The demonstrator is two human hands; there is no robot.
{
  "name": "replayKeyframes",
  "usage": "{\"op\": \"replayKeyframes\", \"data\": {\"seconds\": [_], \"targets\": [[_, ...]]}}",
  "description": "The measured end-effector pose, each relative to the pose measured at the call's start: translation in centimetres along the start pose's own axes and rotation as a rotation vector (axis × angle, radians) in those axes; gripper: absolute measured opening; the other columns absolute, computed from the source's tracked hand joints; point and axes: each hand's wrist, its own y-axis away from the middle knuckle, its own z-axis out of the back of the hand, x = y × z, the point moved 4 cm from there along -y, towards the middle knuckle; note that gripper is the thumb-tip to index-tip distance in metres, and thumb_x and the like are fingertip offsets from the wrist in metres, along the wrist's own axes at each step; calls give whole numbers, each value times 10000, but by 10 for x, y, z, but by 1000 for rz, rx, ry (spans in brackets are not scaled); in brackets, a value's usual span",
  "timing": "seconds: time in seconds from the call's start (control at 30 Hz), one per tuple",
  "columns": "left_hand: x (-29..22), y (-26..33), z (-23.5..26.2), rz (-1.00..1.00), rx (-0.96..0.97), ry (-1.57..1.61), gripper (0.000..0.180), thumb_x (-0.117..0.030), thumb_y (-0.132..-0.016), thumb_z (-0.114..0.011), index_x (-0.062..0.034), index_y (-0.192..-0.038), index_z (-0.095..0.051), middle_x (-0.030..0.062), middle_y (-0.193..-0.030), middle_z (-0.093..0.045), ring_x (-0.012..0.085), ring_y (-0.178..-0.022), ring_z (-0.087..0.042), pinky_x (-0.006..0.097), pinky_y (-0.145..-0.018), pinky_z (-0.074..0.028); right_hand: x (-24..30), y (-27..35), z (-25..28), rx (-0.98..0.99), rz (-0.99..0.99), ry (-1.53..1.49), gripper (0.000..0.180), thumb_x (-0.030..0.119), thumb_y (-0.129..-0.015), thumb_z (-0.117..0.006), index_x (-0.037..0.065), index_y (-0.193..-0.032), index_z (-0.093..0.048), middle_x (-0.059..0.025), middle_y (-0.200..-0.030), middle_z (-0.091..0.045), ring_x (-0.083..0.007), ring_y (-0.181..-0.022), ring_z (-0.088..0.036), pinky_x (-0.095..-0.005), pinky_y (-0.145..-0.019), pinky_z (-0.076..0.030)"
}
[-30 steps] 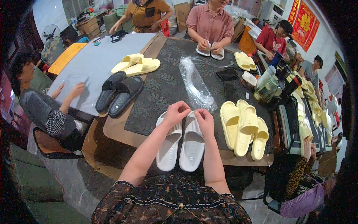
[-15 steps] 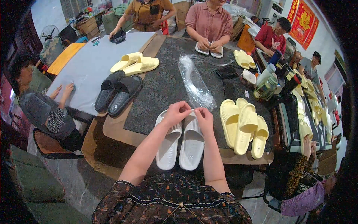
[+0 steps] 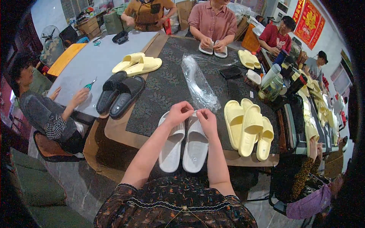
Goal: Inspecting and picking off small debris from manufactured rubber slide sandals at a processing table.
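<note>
A pair of light grey slippers, a left one (image 3: 170, 152) and a right one (image 3: 195, 152), lies at the table's near edge with the toes pointing away from me. Over their toe ends, my left hand (image 3: 180, 114) is closed in a pinch. My right hand (image 3: 205, 121) pinches close beside it, fingertips almost meeting the left's. Whatever sits between the fingers is too small to make out. Just beyond my hands lies a clear plastic bag (image 3: 199, 85) of fine transparent strands.
Several yellow slippers (image 3: 251, 131) stand to the right, black slippers (image 3: 128, 97) and a yellow pair (image 3: 143, 66) to the left. Bottles (image 3: 272, 83) and a black box (image 3: 230, 73) sit at the back right. Co-workers surround the table; one on the left holds teal-handled snips (image 3: 89, 85).
My hands and the grey slippers have barely moved. The co-worker on the left has raised a hand, now with the snips. The person at the back left has drawn a hand away from a black object.
</note>
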Motion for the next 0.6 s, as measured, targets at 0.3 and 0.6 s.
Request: {"op": "replayKeyframes", "data": {"seconds": [0.3,0.6], "targets": [[-8,0,0,14,-48,44,114,-107,-803,-685,-26,-867,-635,5,-760,-637,64,-702,-590,226,-655,-487,-13,-3,2,-25,29,-16,142,139,-863,-645,5,-909,-645,8,-752,-610,-49,-658,-502,-225,-607,-421],[-7,1,-4,27,25,61,95,-76,-805,-686,-21,-855,-627,-6,-762,-632,51,-702,-574,220,-644,-479,-5,0,3,-14,11,-11,154,154,-887,-617,5,-920,-637,12,-781,-609,-61,-719,-530,-231,-677,-441]]}}
